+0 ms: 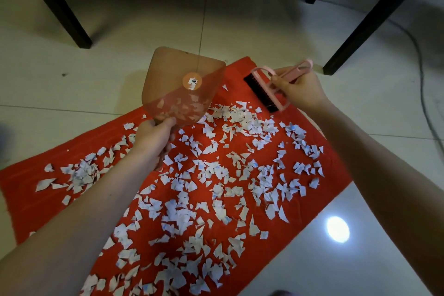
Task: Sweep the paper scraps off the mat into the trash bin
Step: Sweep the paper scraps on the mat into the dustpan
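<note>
The left hand point(153, 137) is gripping the dustpan point(185, 84) by its narrow end, the right hand point(298, 90) clutching the brush point(266, 89); scraps point(192, 199) lying below both seem featherlight, easily scattered.

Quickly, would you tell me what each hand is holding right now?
Left hand: grips the translucent dustpan at its near end.
Right hand: grips the pink brush by its handle.

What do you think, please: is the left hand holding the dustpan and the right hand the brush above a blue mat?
Head view: the mat is red, not blue; the left hand does hold the dustpan, the right hand the brush.
</note>
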A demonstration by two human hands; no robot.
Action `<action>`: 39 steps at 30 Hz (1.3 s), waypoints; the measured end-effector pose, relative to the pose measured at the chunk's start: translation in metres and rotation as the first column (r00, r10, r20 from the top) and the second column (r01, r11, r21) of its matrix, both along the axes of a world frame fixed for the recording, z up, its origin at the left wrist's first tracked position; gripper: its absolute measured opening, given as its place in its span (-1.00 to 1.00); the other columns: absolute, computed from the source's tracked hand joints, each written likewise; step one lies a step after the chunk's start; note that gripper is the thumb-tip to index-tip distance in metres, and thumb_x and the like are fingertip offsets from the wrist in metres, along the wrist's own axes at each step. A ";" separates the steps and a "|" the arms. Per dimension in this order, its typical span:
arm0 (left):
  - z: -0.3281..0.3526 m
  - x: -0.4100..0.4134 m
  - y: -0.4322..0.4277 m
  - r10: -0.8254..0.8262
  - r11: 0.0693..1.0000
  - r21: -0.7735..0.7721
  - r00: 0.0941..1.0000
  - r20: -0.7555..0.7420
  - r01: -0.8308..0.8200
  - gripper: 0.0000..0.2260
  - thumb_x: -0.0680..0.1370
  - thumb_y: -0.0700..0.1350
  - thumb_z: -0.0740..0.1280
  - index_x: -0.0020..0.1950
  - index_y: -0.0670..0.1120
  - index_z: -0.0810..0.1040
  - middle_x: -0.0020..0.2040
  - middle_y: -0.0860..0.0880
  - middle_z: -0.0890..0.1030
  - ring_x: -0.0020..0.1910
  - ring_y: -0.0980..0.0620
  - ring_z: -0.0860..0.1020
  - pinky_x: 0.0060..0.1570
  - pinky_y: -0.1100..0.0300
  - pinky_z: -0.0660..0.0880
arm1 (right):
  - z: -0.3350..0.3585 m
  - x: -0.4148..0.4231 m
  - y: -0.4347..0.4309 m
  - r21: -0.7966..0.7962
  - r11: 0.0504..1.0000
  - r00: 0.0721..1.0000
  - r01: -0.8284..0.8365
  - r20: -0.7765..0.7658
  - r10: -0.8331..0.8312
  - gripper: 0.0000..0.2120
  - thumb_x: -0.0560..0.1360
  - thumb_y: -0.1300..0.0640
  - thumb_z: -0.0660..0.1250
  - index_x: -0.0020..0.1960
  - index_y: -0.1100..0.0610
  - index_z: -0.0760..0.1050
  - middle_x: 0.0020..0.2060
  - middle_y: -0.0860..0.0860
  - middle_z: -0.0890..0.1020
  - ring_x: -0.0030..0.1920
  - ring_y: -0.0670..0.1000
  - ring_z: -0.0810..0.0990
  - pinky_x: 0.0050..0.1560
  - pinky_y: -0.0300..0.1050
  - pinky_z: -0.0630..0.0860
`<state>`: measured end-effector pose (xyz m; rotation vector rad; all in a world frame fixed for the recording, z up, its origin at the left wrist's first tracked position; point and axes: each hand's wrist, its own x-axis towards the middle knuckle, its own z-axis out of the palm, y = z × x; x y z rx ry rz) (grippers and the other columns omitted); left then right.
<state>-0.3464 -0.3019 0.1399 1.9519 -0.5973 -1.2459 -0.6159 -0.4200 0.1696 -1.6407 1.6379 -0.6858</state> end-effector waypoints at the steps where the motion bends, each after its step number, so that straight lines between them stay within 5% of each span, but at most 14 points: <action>1: 0.001 0.000 0.001 0.004 1.000 -0.001 1.000 0.001 -0.004 -0.82 0.59 -0.03 0.27 -0.15 -0.10 0.44 -0.36 -0.06 0.45 -0.49 0.04 0.34 -0.47 0.22 0.28 | -0.003 -0.001 -0.004 -0.022 1.000 0.997 0.012 -0.074 -0.013 -0.72 0.54 0.08 0.30 0.23 0.09 0.53 0.00 0.00 0.64 -0.06 -0.03 0.64 -0.05 -0.10 0.61; 6: 0.000 0.002 0.005 0.007 1.000 -0.011 1.000 0.000 -0.007 -0.82 0.60 -0.03 0.26 -0.15 -0.08 0.44 -0.35 -0.06 0.45 -0.47 0.03 0.34 -0.44 0.20 0.29 | -0.020 0.012 -0.018 -0.052 0.999 0.933 0.008 -0.358 -0.026 -0.63 0.56 -0.06 0.24 0.24 0.14 0.54 0.05 0.17 0.63 -0.04 0.14 0.61 0.03 0.13 0.57; 12: -0.001 0.003 0.005 0.012 1.000 -0.002 1.000 -0.009 -0.012 -0.82 0.61 -0.03 0.25 -0.15 -0.07 0.44 -0.35 -0.05 0.45 -0.47 0.05 0.34 -0.44 0.22 0.29 | -0.032 0.028 -0.015 0.109 0.986 0.865 -0.129 -0.474 0.166 -0.52 0.51 -0.22 0.19 0.12 0.17 0.57 -0.18 0.12 0.63 -0.35 -0.02 0.52 -0.33 -0.18 0.45; 19: -0.001 0.004 0.002 0.013 1.000 0.002 1.000 -0.017 -0.013 -0.83 0.60 -0.04 0.27 -0.15 -0.08 0.44 -0.36 -0.06 0.44 -0.49 0.04 0.34 -0.46 0.22 0.29 | -0.009 0.015 0.016 0.045 0.968 0.960 -0.246 -0.128 0.250 -0.80 0.54 0.11 0.31 0.14 0.07 0.58 -0.13 -0.01 0.67 -0.12 -0.01 0.66 -0.06 -0.07 0.62; 25: -0.001 0.003 0.000 0.003 1.000 0.008 1.000 -0.012 -0.003 -0.82 0.60 -0.03 0.26 -0.15 -0.09 0.45 -0.35 -0.06 0.44 -0.47 0.05 0.34 -0.44 0.23 0.29 | -0.007 0.014 -0.011 -0.060 0.971 0.910 -0.231 -0.367 0.193 -0.73 0.56 0.05 0.27 0.22 0.07 0.56 0.00 0.06 0.66 -0.08 0.04 0.61 -0.05 -0.03 0.58; 28: -0.001 0.003 0.000 0.005 1.000 0.006 1.000 -0.013 -0.005 -0.82 0.60 -0.04 0.26 -0.16 -0.08 0.44 -0.35 -0.06 0.44 -0.48 0.04 0.34 -0.46 0.24 0.29 | -0.020 0.023 -0.017 -0.003 0.973 0.866 -0.230 -0.457 0.203 -0.71 0.58 0.04 0.24 0.25 0.08 0.54 -0.01 0.09 0.65 -0.18 0.02 0.55 -0.29 -0.18 0.45; 31: -0.001 0.004 0.001 0.008 1.000 0.010 1.000 -0.023 -0.008 -0.82 0.60 -0.04 0.26 -0.16 -0.08 0.44 -0.35 -0.06 0.44 -0.48 0.04 0.34 -0.47 0.24 0.29 | -0.030 0.034 -0.006 0.091 0.959 0.834 -0.267 -0.478 0.277 -0.70 0.57 -0.01 0.23 0.24 0.08 0.53 -0.04 0.07 0.63 -0.16 0.03 0.57 -0.20 -0.08 0.55; 36: -0.001 0.010 0.001 0.017 1.000 0.000 1.000 -0.019 -0.017 -0.83 0.59 -0.04 0.26 -0.15 -0.08 0.43 -0.36 -0.06 0.45 -0.49 0.04 0.33 -0.45 0.21 0.29 | -0.017 0.044 0.025 0.135 0.893 0.828 -0.430 -0.337 0.449 -0.75 0.56 0.08 0.25 0.17 0.13 0.55 -0.18 0.08 0.66 -0.30 0.04 0.64 -0.29 -0.06 0.61; 39: -0.002 0.016 0.000 0.030 1.000 -0.006 0.999 -0.034 -0.031 -0.82 0.59 -0.05 0.27 -0.17 -0.09 0.44 -0.36 -0.06 0.44 -0.49 0.04 0.32 -0.44 0.20 0.28 | 0.001 0.043 0.021 0.024 0.934 0.906 -0.356 -0.236 0.351 -0.77 0.55 0.09 0.28 0.16 0.13 0.56 -0.16 0.10 0.67 -0.20 0.13 0.65 -0.18 0.09 0.63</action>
